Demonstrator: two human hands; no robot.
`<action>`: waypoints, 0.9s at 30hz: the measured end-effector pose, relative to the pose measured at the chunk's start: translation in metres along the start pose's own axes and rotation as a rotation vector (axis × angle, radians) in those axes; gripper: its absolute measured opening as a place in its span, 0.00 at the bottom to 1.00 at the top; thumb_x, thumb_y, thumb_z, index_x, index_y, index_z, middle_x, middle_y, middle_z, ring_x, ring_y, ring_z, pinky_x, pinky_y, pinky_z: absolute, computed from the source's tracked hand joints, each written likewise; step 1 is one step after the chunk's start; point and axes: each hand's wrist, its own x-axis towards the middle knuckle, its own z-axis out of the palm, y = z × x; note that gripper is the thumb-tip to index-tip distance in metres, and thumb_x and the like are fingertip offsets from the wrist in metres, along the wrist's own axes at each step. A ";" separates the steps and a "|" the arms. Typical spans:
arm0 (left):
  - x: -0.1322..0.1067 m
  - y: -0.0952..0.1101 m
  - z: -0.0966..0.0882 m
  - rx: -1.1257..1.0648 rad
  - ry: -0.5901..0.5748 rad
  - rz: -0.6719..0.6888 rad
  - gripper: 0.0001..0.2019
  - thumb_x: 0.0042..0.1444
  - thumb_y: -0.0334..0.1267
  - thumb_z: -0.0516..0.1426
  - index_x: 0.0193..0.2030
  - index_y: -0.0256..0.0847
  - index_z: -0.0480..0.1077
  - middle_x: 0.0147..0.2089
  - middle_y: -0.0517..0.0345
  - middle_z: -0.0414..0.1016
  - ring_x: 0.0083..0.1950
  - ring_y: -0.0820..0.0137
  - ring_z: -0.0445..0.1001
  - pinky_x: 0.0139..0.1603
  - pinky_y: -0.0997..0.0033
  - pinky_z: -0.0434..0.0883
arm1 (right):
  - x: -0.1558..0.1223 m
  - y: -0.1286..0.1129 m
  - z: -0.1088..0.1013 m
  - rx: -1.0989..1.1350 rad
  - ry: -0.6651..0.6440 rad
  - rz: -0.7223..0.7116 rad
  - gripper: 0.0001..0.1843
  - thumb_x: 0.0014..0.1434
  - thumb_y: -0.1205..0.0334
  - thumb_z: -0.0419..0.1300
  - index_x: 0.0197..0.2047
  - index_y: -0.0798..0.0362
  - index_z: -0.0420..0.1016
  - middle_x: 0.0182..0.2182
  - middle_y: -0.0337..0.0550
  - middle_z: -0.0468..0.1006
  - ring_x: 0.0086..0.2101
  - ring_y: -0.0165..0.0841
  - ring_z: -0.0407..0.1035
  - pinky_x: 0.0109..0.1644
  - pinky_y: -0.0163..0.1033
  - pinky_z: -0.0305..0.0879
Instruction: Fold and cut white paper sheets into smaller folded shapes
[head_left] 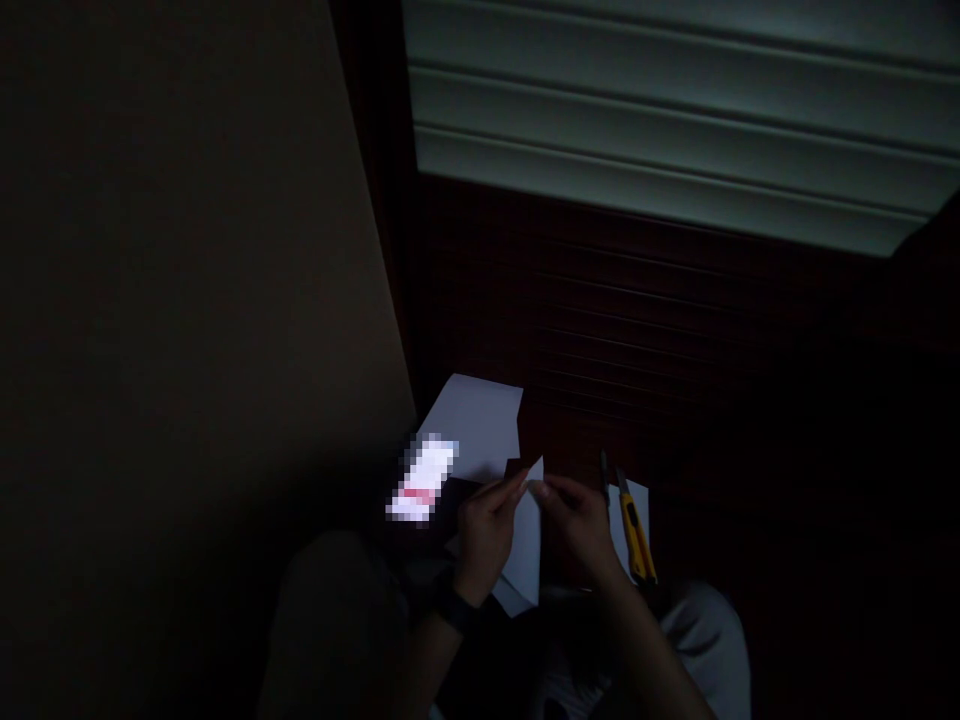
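Between my two hands is a folded sheet of white paper [528, 540], its pointed tip sticking up above my fingers. My left hand [487, 525], with a dark band on the wrist, pinches the paper near that tip. From the other side my right hand [579, 518] pinches it close to the same corner. The lower part of the paper hangs down toward my lap, with a fold line across it. Just right of my right hand lies a yellow utility knife [636, 535] on a small piece of white paper [619, 530]. The dimness hides finger detail.
A lit phone screen [422, 480], blurred out, glows left of my hands. Behind it lies a larger white sheet [480, 415]. A thin dark pen-like tool [604, 475] is beside the knife. A plain wall [225, 250] rises at left; pale slats [637, 130] stand ahead.
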 end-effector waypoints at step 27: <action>-0.006 0.018 -0.006 0.009 -0.032 0.008 0.11 0.57 0.36 0.53 0.45 0.44 0.74 0.43 0.55 0.77 0.42 0.69 0.74 0.43 0.73 0.72 | 0.020 -0.019 -0.003 0.043 0.052 0.057 0.14 0.43 0.52 0.67 0.30 0.54 0.78 0.26 0.43 0.78 0.27 0.34 0.69 0.32 0.37 0.63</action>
